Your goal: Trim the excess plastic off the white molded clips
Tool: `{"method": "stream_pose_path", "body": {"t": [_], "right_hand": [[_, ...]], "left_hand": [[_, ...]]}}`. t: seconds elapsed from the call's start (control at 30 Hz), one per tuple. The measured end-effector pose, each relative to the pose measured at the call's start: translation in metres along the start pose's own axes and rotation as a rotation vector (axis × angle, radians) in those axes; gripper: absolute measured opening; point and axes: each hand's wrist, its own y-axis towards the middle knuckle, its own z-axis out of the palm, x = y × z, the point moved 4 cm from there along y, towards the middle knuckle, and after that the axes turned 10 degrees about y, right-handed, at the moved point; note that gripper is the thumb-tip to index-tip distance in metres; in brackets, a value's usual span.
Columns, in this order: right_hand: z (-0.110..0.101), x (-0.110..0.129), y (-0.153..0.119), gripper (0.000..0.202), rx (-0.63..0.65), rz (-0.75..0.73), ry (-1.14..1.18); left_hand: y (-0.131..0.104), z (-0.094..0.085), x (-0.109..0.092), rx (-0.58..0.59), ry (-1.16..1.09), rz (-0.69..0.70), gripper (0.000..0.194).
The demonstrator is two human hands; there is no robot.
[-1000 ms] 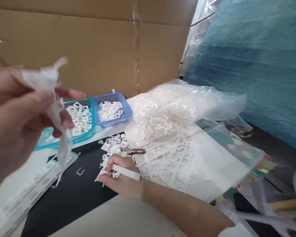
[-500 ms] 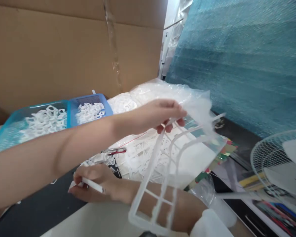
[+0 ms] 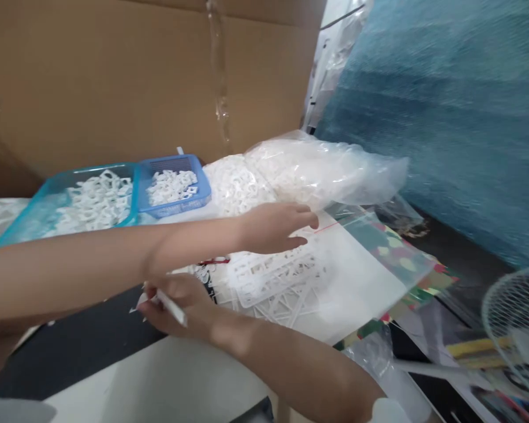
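Frame (image 3: 268, 279) moved onto strips (image 3: 297, 308) | left fingers (image 3: 306, 220) released, right fingers (image 3: 152, 291) grasping stick (image 3: 173, 308) — forearm (image 3: 92, 258) overlaps teal basket (image 3: 135, 194)

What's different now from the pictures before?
The left hand moved right with a white plastic openwork frame and let it go on the thin white plastic strips. The right hand still holds a slim white stick. The turquoise plastic basket and blue plastic basket stayed put.
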Motion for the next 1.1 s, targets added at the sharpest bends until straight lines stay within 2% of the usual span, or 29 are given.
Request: {"method": "stream_pose_path", "body": {"t": [0.07, 0.1, 0.17, 0.2, 0.23, 0.27, 0.33, 0.4, 0.47, 0.53, 0.6, 0.73, 0.9, 1.0, 1.1], "right_hand": [[-0.005, -0.002, -0.001, 0.013, -0.088, 0.056, 0.084], [-0.009, -0.003, -0.001, 0.013, -0.156, 0.089, 0.118], [-0.015, -0.005, 0.001, 0.011, -0.262, 0.129, 0.189], [-0.018, -0.004, 0.002, 0.013, -0.312, 0.14, 0.225], [-0.02, -0.004, 0.004, 0.015, -0.347, 0.15, 0.257], [-0.022, -0.003, 0.006, 0.019, -0.363, 0.152, 0.285], [-0.021, 0.001, 0.01, 0.024, -0.365, 0.143, 0.318], [-0.018, 0.007, 0.014, 0.027, -0.336, 0.123, 0.322], [-0.014, 0.013, 0.019, 0.027, -0.3, 0.098, 0.292], [-0.009, 0.019, 0.024, 0.024, -0.255, 0.063, 0.234], [-0.005, 0.024, 0.029, 0.021, -0.192, 0.012, 0.164], [0.002, 0.024, 0.038, 0.018, -0.078, -0.11, 0.026], [-0.005, 0.022, 0.046, 0.015, 0.003, -0.222, -0.056], [-0.019, 0.025, 0.053, 0.005, 0.062, -0.173, -0.023], [-0.033, 0.024, 0.058, 0.018, 0.042, -0.055, 0.127]], "left_hand": [[-0.04, -0.034, 0.01, -0.163, 0.103, -0.045, 0.015], [-0.064, -0.045, 0.017, -0.214, 0.083, -0.108, 0.012], [-0.122, -0.058, 0.036, -0.46, 0.0, -0.336, 0.008], [-0.153, -0.056, 0.043, -0.578, -0.058, -0.455, 0.009], [-0.183, -0.049, 0.048, -0.693, -0.131, -0.534, 0.011], [-0.211, -0.037, 0.05, -0.76, -0.209, -0.619, 0.013], [-0.249, -0.001, 0.049, -0.683, -0.422, -0.73, 0.028], [-0.27, 0.035, 0.04, -0.576, -0.74, -0.819, 0.043], [-0.28, 0.059, 0.03, -0.615, -1.167, -0.909, 0.041], [-0.281, 0.07, 0.02, -0.623, -1.537, -0.948, 0.047], [-0.281, 0.071, 0.018, -0.638, -1.682, -0.946, 0.049], [-0.29, 0.065, 0.031, -0.738, -1.586, -0.991, 0.025], [-0.294, 0.069, 0.05, -0.752, -1.537, -0.888, 0.029], [-0.296, 0.072, 0.058, -0.811, -1.553, -0.862, 0.032], [-0.299, 0.076, 0.062, -0.806, -1.551, -0.942, 0.036]]}}
